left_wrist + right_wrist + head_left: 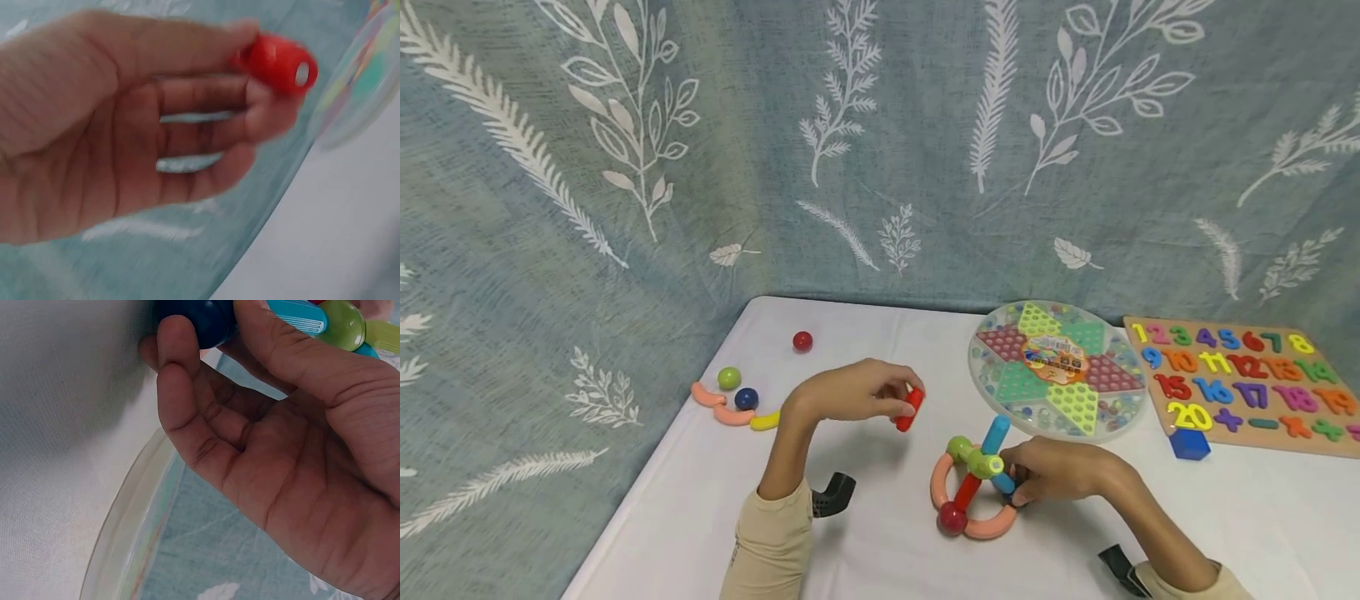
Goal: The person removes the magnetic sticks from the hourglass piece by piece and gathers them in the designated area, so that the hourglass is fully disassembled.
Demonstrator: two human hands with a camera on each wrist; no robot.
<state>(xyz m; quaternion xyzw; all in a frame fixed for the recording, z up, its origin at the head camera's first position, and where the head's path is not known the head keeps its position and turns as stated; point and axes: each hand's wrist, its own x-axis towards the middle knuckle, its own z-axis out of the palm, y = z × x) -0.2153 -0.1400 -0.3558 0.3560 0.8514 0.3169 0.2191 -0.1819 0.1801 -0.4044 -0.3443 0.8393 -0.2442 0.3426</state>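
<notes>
Left grip (863, 392) pinches a red rod (910, 409). Right grip (1060, 468) holds a dark-blue ball (216, 326) — mostly hidden within it in the head view.

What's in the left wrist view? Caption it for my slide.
Left hand pinches a red rod before teal cloth.

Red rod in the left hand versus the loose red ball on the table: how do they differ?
The red rod is longer than it is wide; the red ball is round. The left hand pinches the rod, while the ball lies untouched on the white tablecloth. Both are red.
</notes>
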